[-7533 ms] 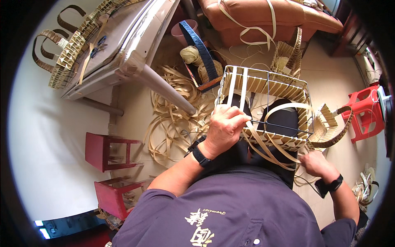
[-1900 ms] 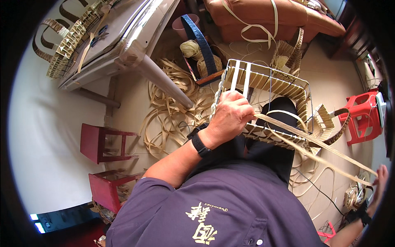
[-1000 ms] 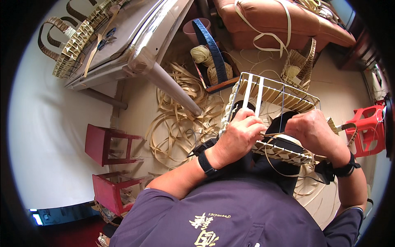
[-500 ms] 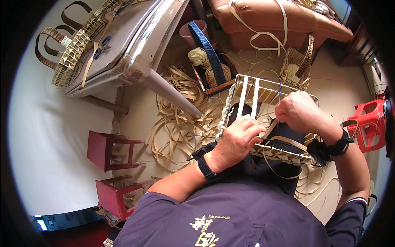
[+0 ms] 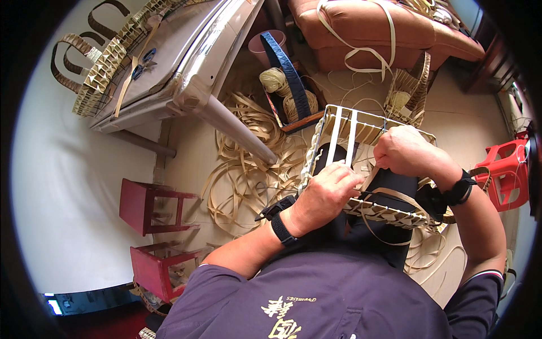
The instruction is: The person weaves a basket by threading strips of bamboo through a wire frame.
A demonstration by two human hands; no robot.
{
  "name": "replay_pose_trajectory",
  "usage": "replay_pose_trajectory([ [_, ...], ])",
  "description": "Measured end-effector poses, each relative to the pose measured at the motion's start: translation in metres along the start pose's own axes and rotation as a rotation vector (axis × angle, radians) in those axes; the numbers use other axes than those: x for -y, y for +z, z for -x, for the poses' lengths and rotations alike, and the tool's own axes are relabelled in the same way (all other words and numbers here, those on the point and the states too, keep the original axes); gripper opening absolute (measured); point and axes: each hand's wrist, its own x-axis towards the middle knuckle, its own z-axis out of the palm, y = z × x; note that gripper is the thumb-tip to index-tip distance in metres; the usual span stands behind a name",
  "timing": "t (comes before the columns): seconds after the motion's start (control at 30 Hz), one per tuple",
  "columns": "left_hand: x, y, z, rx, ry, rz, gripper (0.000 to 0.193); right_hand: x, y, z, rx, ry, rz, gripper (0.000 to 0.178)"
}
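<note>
An open rectangular basket frame (image 5: 395,213) of wire wrapped with pale strips rests across my lap. Two cream straps (image 5: 342,135) run side by side over its left part. My left hand (image 5: 329,192) is closed on the frame's near edge; its fingertips are partly hidden. My right hand (image 5: 407,151) reaches over the frame's middle with curled fingers pinching a flat tan strip (image 5: 370,178). That strip slants down from the right fingers towards the left fingertips. Another loose strip (image 5: 400,195) bows across the near right part of the frame.
A heap of tan strips (image 5: 248,121) covers the floor beside a table leg (image 5: 240,130). Beyond the frame stand a dark-handled basket (image 5: 288,79) with twine balls and a woven basket (image 5: 416,93). Red stools (image 5: 149,206) are at left, another red stool (image 5: 507,172) at right.
Both hands stay almost in place. The right hand has shifted slightly left, and the tan strip between the hands shows at a slightly different angle.
</note>
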Motion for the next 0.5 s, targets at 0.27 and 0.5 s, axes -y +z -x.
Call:
replay_pose_trajectory([
  [0.27,0.006,0.006,0.005,-0.085,0.065,-0.004,0.030,0.011,-0.012,0.011,-0.149,-0.037,-0.020,0.014],
  [0.5,0.005,0.003,0.007,-0.076,0.008,0.011,0.031,0.062,-0.014,0.084,-0.183,-0.178,0.294,0.005],
])
